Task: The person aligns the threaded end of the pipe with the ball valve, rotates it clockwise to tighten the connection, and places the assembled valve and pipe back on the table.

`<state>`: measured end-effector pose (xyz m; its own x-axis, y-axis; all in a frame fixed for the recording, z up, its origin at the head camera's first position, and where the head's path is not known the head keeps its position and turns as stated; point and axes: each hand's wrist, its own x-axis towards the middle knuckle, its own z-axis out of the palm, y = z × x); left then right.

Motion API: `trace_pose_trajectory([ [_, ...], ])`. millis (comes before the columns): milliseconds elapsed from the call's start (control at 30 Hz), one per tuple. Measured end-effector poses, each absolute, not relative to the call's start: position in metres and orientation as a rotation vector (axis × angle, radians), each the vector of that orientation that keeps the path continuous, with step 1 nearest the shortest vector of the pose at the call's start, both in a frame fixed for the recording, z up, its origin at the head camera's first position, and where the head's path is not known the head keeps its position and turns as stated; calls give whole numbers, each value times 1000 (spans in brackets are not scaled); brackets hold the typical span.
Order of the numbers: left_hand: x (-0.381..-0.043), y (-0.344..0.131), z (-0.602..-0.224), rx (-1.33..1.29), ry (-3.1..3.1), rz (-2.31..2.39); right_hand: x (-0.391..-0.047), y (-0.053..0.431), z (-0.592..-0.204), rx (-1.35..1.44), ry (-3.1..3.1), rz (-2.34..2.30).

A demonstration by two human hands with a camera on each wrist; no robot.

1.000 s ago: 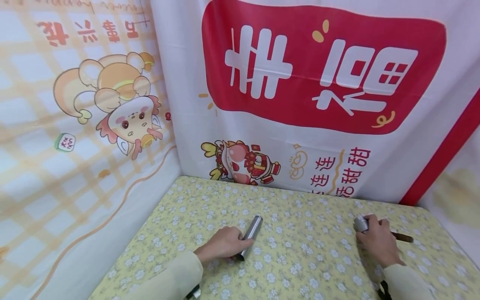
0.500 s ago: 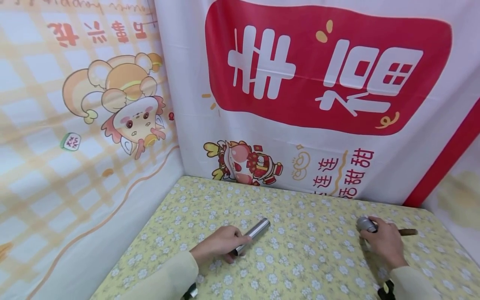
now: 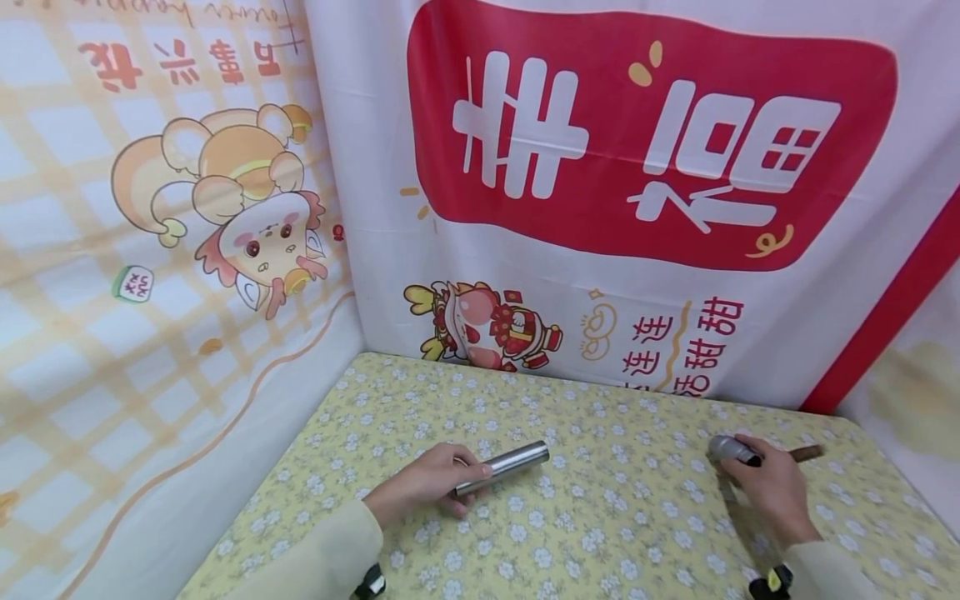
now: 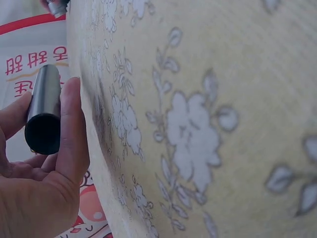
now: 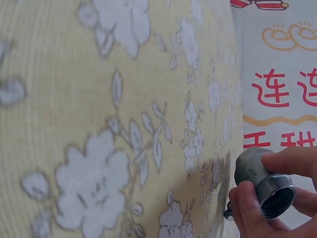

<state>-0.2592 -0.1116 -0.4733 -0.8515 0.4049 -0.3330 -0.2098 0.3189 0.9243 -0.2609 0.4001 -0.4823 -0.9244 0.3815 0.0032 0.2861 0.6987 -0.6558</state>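
My left hand pinches a short shiny metal pipe near its left end, tilted up to the right above the table. In the left wrist view, thumb and fingers lie on either side of the pipe, whose dark open end faces the camera. My right hand grips a grey metal ball valve, with a brown lever showing beyond the hand. Up close in the right wrist view, fingertips hold the valve around its body, and its threaded opening points toward the lower right.
A table with a yellow floral cloth lies under both hands. White printed cloth hangs behind it and on the left. At the right side, the table edge meets a pale cloth.
The pipe has turned from steep to flatter, its far end swinging to the right and its near end rising, as the left hand shifted slightly left. The right hand with the valve has tilted a little.
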Motion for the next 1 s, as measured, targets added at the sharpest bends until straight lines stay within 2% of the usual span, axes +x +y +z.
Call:
trace_pose_trajectory([
  [633,-270,-120,-468,139,2073,1762,-258,389,-473,-647,-2657,1428],
  [1000,-273,-122,-468,124,2048,1804,-245,374,-461,-458,-2666,1456],
])
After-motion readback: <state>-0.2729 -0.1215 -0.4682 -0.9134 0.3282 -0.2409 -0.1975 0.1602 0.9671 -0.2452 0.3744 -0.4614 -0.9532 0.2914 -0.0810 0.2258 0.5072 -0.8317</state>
